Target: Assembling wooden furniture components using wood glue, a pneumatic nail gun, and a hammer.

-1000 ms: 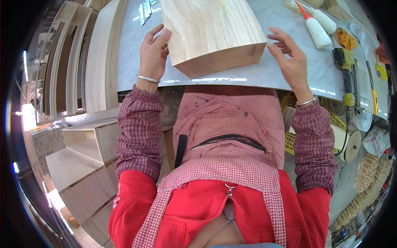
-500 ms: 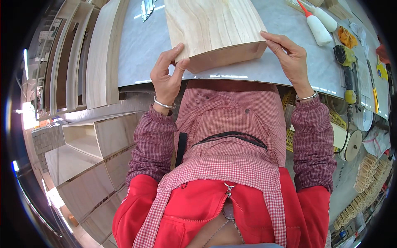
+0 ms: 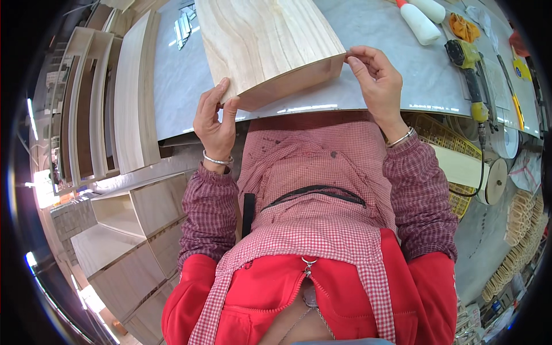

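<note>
Likely to steady the wooden box, at upper centre on the bench, our left hand clasps one near corner; whether our right hand's grip clasps the other, we cannot tell.

The head view looked steeply down from head height, upright, its wide fisheye lens bending straight edges inside a dark rim. The red jacket was nearest, at the lower middle; the gingham apron came next, and the workbench lay farther off, toward the top.
</note>
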A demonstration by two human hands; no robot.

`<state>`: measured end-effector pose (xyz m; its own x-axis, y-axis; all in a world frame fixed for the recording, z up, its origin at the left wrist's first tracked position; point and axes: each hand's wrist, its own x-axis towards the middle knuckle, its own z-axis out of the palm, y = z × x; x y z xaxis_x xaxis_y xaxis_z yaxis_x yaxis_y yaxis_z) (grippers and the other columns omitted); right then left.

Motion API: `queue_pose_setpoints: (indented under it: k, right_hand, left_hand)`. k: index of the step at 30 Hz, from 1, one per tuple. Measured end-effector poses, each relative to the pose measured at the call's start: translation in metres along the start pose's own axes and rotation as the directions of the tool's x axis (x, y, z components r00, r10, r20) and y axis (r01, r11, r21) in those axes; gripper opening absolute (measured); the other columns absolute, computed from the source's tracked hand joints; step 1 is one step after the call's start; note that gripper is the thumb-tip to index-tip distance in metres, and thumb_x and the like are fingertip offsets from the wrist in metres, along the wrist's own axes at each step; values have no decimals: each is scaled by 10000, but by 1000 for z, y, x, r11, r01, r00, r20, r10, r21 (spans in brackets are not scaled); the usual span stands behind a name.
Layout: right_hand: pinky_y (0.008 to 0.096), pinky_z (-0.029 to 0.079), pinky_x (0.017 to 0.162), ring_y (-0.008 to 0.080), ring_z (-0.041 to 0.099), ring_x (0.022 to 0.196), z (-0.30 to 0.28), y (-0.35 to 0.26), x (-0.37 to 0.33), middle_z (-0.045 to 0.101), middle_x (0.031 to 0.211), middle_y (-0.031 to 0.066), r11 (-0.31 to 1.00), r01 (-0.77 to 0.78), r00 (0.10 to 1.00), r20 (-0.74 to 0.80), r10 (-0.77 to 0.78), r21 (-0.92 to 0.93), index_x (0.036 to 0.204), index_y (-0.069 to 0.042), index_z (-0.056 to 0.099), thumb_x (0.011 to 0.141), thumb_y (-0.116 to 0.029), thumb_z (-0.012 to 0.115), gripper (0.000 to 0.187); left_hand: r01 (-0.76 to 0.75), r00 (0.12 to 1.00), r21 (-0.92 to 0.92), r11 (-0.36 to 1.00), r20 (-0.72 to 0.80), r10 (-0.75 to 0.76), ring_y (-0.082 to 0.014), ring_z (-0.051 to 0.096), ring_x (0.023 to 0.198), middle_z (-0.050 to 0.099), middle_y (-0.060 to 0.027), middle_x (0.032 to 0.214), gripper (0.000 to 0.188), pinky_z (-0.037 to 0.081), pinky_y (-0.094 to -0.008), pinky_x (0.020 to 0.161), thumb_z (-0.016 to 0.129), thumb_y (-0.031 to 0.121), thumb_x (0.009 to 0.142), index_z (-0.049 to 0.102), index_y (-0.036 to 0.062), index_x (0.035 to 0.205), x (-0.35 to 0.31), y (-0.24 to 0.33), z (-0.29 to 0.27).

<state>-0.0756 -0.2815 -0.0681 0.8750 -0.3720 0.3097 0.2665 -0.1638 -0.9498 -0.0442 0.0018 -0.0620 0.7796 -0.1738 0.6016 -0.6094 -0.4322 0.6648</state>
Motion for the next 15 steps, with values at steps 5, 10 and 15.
queue_pose_setpoints:
  k: [5,10,15]
  right_hand:
    - [220,508,749,116,630,774,5,-2,-3,693,899,27,990,86,996,-24,-89,-113,1001,-24,651,843,-51,638,161]
    - [227,509,707,130,622,729,8,-1,-2,681,871,32,960,189,979,-39,-201,-205,976,-20,641,827,-22,631,149]
    - [229,502,650,143,607,680,11,3,0,665,840,37,885,337,930,-31,-366,-322,960,-26,631,807,4,629,156]
  left_hand:
    - [-43,999,16,999,-25,43,-122,560,749,646,-79,996,327,453,-206,647,709,58,812,654,33,1133,0,-1,1]
    - [-61,998,50,997,-31,63,-126,573,766,649,-84,1010,323,464,-210,656,708,61,814,652,30,1130,0,-1,1]
    - [-78,996,76,994,-36,81,-129,578,767,650,-89,1016,319,472,-216,660,709,62,811,653,29,1123,-1,-2,2]
